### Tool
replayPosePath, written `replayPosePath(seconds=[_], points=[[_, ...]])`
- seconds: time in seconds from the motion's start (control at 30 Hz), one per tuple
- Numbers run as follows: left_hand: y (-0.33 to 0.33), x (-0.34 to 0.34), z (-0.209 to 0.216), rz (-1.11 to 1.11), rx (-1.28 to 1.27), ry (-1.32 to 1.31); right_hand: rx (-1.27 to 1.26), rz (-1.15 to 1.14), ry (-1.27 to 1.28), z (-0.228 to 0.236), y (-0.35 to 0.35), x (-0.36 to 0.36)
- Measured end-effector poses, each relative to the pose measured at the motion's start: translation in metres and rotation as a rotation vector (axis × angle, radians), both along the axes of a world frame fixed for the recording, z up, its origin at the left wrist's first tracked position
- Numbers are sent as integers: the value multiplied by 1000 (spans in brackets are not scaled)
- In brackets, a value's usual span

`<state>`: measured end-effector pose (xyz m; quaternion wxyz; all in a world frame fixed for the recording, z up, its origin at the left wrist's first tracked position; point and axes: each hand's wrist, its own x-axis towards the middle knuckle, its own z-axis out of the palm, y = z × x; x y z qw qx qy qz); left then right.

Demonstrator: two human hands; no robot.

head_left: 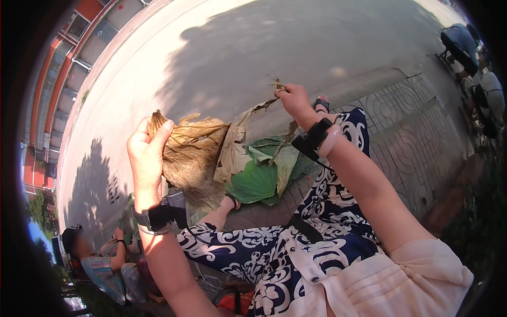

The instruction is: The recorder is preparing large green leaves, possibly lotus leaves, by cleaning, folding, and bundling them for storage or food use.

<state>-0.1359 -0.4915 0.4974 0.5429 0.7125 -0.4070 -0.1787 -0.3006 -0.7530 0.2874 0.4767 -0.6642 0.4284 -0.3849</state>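
Observation:
A big dried lotus leaf (195, 153), brown and crumpled, hangs stretched between my two raised hands. My left hand (145, 145) pinches its gathered brown edge between thumb and fingers. Farther right and higher, my right hand (293, 100) is closed on the leaf's torn, thin end, where dry scraps stick out past the fingers. Below and behind the dried leaf lie green lotus leaves (256, 180), partly folded, on the ground between my feet. The dried leaf covers part of what lies under it.
Patterned paving (404, 121) runs to the right, and a shaded road (264, 42) stretches ahead. At lower left a person in striped clothes (105, 269) sits close by. People with bicycles (475, 79) are at the far right. A red-trimmed building (63, 79) stands at upper left.

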Motion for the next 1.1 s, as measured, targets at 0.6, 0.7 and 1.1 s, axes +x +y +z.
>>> replayPosePath(seconds=[0.6,0.7,1.1], points=[[44,59,29,253,-394,78,250,-181,71,-108,-33,-26],[50,60,32,252,-420,82,250,-212,105,-123,-30,-31],[83,106,26,400,-386,34,334,-170,125,-215,-37,-48]])
